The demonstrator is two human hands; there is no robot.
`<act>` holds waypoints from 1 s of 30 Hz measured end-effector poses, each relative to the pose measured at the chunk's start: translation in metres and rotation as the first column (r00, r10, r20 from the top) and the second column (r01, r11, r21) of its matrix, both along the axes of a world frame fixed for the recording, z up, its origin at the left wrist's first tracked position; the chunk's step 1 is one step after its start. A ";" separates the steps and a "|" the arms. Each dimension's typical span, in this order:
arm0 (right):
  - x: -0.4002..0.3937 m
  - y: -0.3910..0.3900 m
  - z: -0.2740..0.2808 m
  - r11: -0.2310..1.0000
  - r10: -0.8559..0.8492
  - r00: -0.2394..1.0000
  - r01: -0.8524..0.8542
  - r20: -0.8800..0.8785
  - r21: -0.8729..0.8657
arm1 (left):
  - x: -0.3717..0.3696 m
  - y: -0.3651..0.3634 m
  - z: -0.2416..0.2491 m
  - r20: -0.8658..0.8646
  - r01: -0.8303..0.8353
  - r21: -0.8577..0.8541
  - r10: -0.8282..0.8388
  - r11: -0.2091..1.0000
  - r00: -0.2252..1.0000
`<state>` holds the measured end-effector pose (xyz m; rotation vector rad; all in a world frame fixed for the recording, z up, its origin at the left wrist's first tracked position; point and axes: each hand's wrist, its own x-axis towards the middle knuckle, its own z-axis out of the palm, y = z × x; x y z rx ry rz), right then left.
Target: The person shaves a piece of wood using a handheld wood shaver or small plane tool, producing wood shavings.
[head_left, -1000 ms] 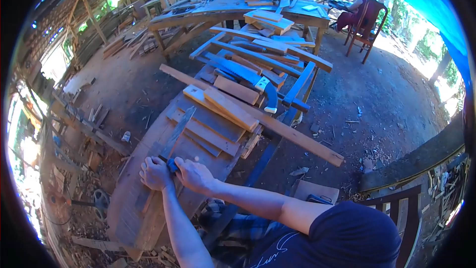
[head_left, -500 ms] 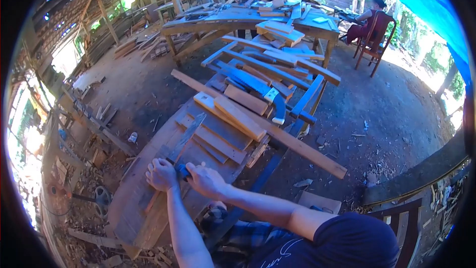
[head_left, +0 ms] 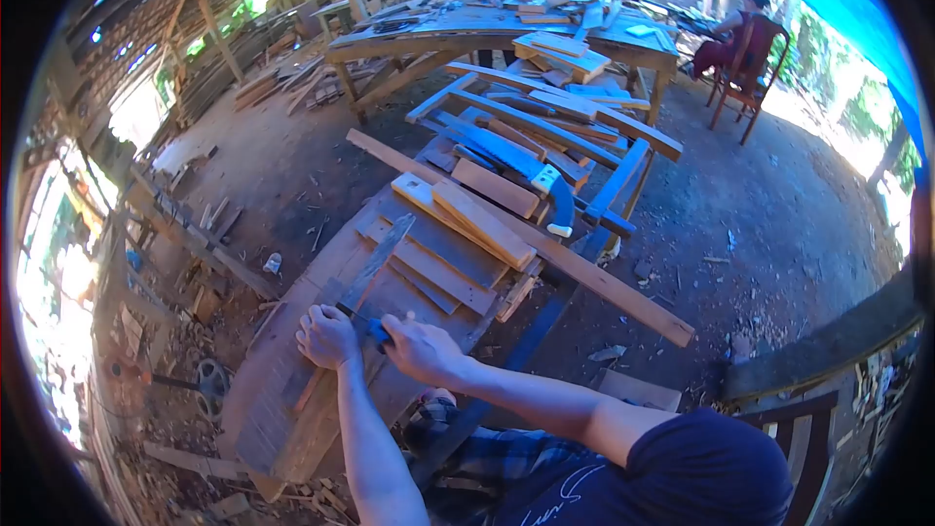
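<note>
My left hand (head_left: 328, 336) is closed over a narrow wooden board (head_left: 383, 255) that lies lengthwise on the plank bench top (head_left: 255, 382). Close beside it, my right hand (head_left: 421, 349) is wrapped around a blue-handled tool (head_left: 378, 331). A thin dark part of this tool reaches across the board towards my left fingers; its exact kind is too small to tell. Further along the bench lie flat wooden pieces (head_left: 443, 271) and a pale board with a hole (head_left: 429, 197).
A handsaw (head_left: 547, 182) rests on stacked timber past the bench, and a long plank (head_left: 623, 294) juts out to the right. Behind stands a work table (head_left: 438, 42) with people near it. Another person sits on a chair (head_left: 755, 63). Scraps litter the ground.
My right hand and the blue handle have drawn slightly away from my left hand, showing more of the thin dark part. The whole view has shifted a little.
</note>
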<state>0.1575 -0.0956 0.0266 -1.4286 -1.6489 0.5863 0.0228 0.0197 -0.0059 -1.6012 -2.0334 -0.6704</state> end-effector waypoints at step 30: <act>-0.002 0.003 -0.005 0.996 -0.077 0.996 0.079 0.046 -0.043 | -0.002 -0.001 -0.001 0.000 0.027 0.000 -0.027 1.000 1.000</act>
